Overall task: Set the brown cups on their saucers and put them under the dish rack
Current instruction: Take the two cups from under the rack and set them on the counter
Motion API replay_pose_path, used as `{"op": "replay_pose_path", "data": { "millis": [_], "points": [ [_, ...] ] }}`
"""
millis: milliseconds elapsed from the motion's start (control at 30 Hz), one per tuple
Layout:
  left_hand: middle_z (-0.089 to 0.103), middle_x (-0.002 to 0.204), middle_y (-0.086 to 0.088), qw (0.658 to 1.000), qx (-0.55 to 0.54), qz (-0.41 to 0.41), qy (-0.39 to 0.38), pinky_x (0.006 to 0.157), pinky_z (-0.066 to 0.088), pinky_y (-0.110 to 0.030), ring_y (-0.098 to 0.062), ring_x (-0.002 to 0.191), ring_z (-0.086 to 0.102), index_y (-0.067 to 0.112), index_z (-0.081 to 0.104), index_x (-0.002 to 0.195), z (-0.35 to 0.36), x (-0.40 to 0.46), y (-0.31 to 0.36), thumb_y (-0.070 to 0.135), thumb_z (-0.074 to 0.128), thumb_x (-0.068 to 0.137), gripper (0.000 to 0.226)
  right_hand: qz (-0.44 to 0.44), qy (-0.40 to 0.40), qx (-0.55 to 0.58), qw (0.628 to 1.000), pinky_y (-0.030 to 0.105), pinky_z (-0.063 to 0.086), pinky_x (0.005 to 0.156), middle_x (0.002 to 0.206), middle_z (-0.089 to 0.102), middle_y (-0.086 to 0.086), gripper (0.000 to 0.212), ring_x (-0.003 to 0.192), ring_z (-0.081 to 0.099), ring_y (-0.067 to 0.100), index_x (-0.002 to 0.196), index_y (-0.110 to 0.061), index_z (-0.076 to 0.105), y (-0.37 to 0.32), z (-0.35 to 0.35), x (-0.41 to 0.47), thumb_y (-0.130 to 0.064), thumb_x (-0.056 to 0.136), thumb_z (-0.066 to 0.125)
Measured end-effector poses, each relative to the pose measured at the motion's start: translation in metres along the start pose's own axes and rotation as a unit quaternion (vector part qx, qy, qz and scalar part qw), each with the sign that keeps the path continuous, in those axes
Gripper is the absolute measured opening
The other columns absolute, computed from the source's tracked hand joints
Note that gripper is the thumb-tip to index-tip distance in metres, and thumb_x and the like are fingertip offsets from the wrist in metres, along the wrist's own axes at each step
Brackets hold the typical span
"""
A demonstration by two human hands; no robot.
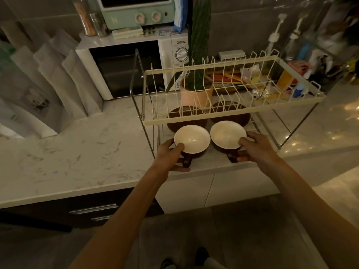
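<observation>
Gripping both cups at once: my left hand (171,155) curls around the left brown cup (192,141), thumb on its rim, while my right hand (252,147) pinches the right brown cup (227,135). Both stand upright, mouths up, handles pointing back toward me (white inside), at the counter (77,152) edge, just beneath the dish rack (229,90), with two brown saucers (183,117) behind.

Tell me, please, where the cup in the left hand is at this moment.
In the head view, the left cup is just left of centre, at the front edge of the dish rack, gripped by the left hand beside the right cup, near a brown saucer.
</observation>
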State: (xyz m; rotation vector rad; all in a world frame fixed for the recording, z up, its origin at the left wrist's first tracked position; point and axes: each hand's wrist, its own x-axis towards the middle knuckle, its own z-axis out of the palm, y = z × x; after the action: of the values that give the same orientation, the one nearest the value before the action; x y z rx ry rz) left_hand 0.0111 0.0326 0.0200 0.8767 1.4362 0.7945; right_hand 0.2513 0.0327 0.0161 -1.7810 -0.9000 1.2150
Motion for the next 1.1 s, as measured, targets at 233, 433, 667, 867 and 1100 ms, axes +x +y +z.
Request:
{"op": "replay_pose_path", "data": {
  "millis": [233, 433, 667, 867, 1100],
  "points": [
    [0.057, 0.099, -0.002, 0.998, 0.034, 0.022, -0.037, 0.056, 0.062, -0.039, -0.021, 0.084, 0.065, 0.021, 0.043, 0.14, -0.013, -0.024, -0.009, 0.017, 0.053, 0.096, 0.046, -0.004, -0.002, -0.004, 1.0, 0.025, 0.056, 0.046, 0.122, 0.06, 0.017, 0.05, 0.072, 0.075, 0.025, 0.14, -0.013, 0.049, 0.002, -0.009, -0.025, -0.006, 0.091, 0.055],
    [0.056, 0.099, -0.003, 0.999, 0.042, 0.015, -0.028, 0.058, 0.062, -0.043, -0.023, 0.085, 0.066, 0.02, 0.043, 0.139, -0.036, -0.045, -0.025, 0.016, 0.054, 0.095, 0.046, -0.014, -0.013, -0.029, 0.999, 0.023, 0.054, 0.045, 0.117, 0.061, 0.014, 0.052, 0.062, 0.074, 0.018, 0.141, -0.014, 0.048, 0.006, 0.001, -0.05, -0.005, 0.09, 0.056],
    [0.057, 0.097, -0.001, 0.998, 0.067, 0.002, -0.013, 0.05, 0.059, -0.032, -0.02, 0.081, 0.065, 0.023, 0.039, 0.144, -0.071, -0.076, -0.049, 0.017, 0.054, 0.095, 0.051, -0.03, -0.071, -0.063, 0.995, 0.023, 0.052, 0.045, 0.11, 0.067, 0.019, 0.053, 0.06, 0.073, 0.019, 0.142, -0.015, 0.048, 0.01, 0.027, -0.07, -0.004, 0.09, 0.054],
    [0.063, 0.104, -0.005, 0.998, 0.055, -0.012, 0.038, 0.054, 0.061, -0.036, -0.023, 0.087, 0.068, 0.024, 0.041, 0.142, -0.113, -0.096, -0.07, 0.02, 0.055, 0.095, 0.05, -0.054, -0.117, -0.11, 0.986, 0.024, 0.054, 0.046, 0.099, 0.066, 0.008, 0.051, 0.067, 0.072, 0.02, 0.141, -0.017, 0.048, 0.007, 0.07, -0.09, -0.005, 0.092, 0.054],
    [0.061, 0.101, -0.004, 0.993, 0.027, -0.024, 0.115, 0.045, 0.055, -0.022, -0.019, 0.085, 0.065, 0.018, 0.052, 0.133, -0.166, -0.122, -0.094, 0.015, 0.054, 0.095, 0.038, -0.065, -0.199, -0.12, 0.971, 0.023, 0.054, 0.045, 0.106, 0.063, 0.005, 0.05, 0.059, 0.073, 0.018, 0.14, -0.019, 0.049, 0.007, 0.126, -0.111, -0.004, 0.093, 0.052]
  ]
}}
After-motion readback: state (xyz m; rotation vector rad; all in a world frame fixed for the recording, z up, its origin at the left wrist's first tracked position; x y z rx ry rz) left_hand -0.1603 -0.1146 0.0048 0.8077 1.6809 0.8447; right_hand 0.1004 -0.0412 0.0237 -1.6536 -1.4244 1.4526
